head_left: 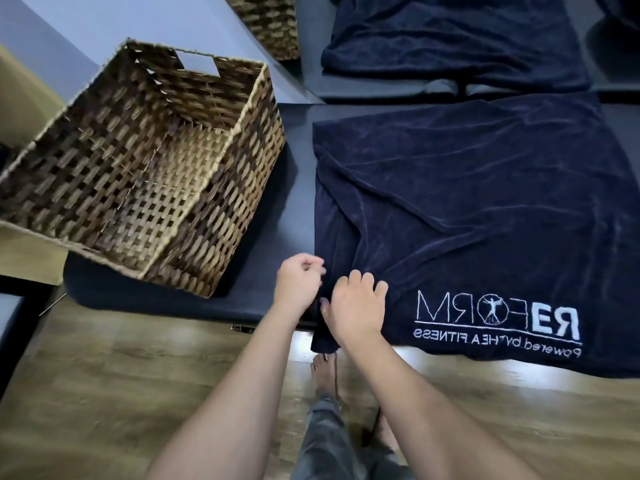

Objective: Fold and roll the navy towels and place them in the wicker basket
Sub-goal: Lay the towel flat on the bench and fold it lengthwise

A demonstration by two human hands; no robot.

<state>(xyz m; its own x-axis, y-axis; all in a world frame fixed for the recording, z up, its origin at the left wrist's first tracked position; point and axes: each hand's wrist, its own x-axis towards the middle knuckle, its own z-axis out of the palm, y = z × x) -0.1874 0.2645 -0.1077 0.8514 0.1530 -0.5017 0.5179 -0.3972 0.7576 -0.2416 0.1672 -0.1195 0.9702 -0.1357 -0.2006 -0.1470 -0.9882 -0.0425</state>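
1. My left hand (298, 282) is at the near left corner of the navy towel (478, 209), fingers curled in and pinching the towel's edge.
2. My right hand (353, 308) sits just beside it on the same corner, fingers bent down onto the cloth and gripping it; the thumb points toward my left hand.
3. The towel lies spread on the dark padded bench (266, 216), rumpled along its left side, with a diagonal fold running across it. Its near edge hangs over the bench front, and a small tail of the corner droops below my hands.
4. White lettering (498, 317) is stitched near the towel's near edge, upside down from where I stand.
5. The wicker basket (221, 161) stands on the left part of the bench, open, nothing in it, close to the towel's left edge but not touching it.
6. More navy towels (453, 43) lie on the surface beyond the bench, well apart from my hands.
7. A second wicker basket (270, 22) shows at the top edge.
8. Below is wooden floor (138, 393), with my bare feet on it.
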